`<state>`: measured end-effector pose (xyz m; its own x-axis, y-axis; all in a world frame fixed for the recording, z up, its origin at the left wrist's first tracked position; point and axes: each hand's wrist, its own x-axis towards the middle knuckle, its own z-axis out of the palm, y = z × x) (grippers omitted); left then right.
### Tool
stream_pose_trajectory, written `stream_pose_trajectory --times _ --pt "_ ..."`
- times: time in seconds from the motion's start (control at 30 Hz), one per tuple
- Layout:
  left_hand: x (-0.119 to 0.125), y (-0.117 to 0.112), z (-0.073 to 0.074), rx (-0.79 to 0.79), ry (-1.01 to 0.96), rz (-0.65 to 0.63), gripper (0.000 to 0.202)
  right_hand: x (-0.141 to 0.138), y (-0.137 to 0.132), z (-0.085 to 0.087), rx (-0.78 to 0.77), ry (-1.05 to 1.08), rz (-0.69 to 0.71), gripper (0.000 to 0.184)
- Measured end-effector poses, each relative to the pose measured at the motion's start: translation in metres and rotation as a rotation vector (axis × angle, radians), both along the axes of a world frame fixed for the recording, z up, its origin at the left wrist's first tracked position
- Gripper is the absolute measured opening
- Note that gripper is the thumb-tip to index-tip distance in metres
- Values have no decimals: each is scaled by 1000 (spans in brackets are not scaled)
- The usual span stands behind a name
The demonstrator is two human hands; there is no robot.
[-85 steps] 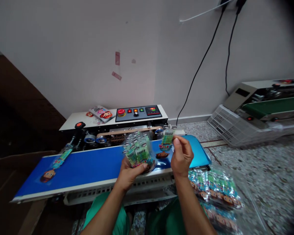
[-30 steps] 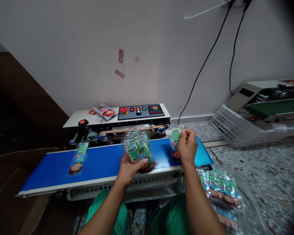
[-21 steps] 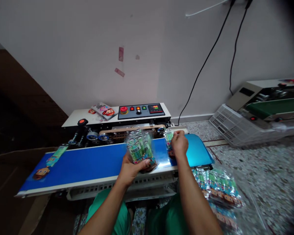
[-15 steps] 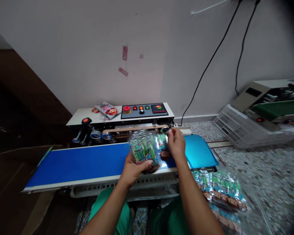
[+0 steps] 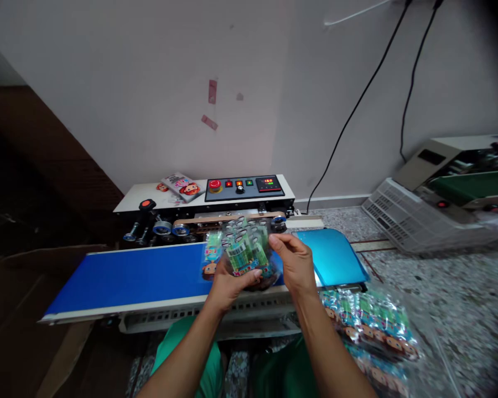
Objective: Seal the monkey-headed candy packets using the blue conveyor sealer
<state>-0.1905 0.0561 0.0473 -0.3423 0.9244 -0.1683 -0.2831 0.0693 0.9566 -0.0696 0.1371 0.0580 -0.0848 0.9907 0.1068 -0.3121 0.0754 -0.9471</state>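
My left hand (image 5: 229, 287) is wrapped around a bundle of clear plastic packets (image 5: 244, 251) with green and blue print and a barcode, thumb across the front. It holds the bundle tilted above the blue belt (image 5: 149, 273). My right hand (image 5: 295, 262) pinches the bundle's right edge with thumb and forefinger; the exact packet between them is hard to make out. Just left of the bundle, another printed packet (image 5: 210, 257) with a cartoon face lies on the belt, partly hidden behind the bundle.
Behind the belt stands a sealing machine (image 5: 244, 188) with lit buttons and rollers. More packets (image 5: 373, 323) lie in clear plastic at lower right. A glossy blue sheet (image 5: 336, 257) covers the belt's right end. A white crate (image 5: 384, 213) and second machine (image 5: 460, 166) stand farther right; a cardboard box (image 5: 62, 342) is at left.
A packet by my right hand has travelled left along the belt to the bundle's other side. My right hand has come to the bundle's edge. A packet at the belt's far left has gone.
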Motion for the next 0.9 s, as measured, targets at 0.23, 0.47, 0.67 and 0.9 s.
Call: stream_pose_trajectory --times 0.23,0.47,0.67,0.9 --pt "9 1 0 41 -66 -10 54 15 10 3 36 70 -178 19" --pt "7 1 -3 4 -51 -37 51 23 22 -1 95 99 -387 26" --pt "1 -3 -4 -21 -3 -59 49 68 58 -23 142 -586 -562 31" --pt "1 -3 0 -58 34 -112 47 54 80 -44 29 -1198 -454 30"
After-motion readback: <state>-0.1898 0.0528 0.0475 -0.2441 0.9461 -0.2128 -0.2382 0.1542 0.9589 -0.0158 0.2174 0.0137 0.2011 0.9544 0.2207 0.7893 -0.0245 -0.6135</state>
